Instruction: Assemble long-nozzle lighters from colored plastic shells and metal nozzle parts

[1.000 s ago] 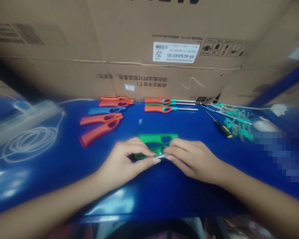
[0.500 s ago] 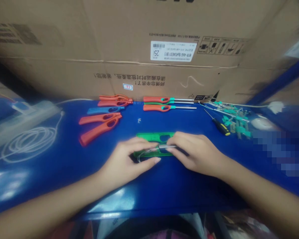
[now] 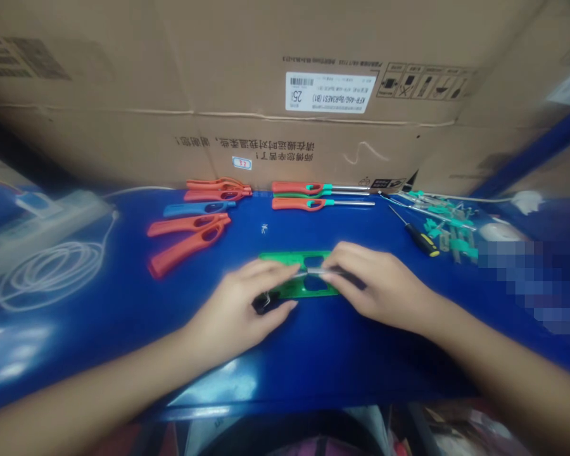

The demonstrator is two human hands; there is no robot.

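A green plastic lighter shell (image 3: 298, 273) lies flat on the blue table (image 3: 313, 354) between my two hands. My left hand (image 3: 240, 304) rests on its left end, fingers curled over a small black part (image 3: 261, 303) at the shell's near corner. My right hand (image 3: 377, 285) pinches a thin silver metal tube (image 3: 316, 271) and holds it over the middle of the shell. Fine wires trail from the tube toward my left hand.
Orange and blue shells (image 3: 190, 228) lie at the back left. Assembled orange lighters (image 3: 320, 195) line the cardboard box (image 3: 285, 95). A screwdriver (image 3: 420, 237) and teal parts (image 3: 449, 231) sit at the right. A coiled white cable (image 3: 47, 269) and power strip (image 3: 38, 218) occupy the left.
Both hands have moved slightly away from me with the green shell. The silver tube has shifted from the shell's near edge up to its middle.
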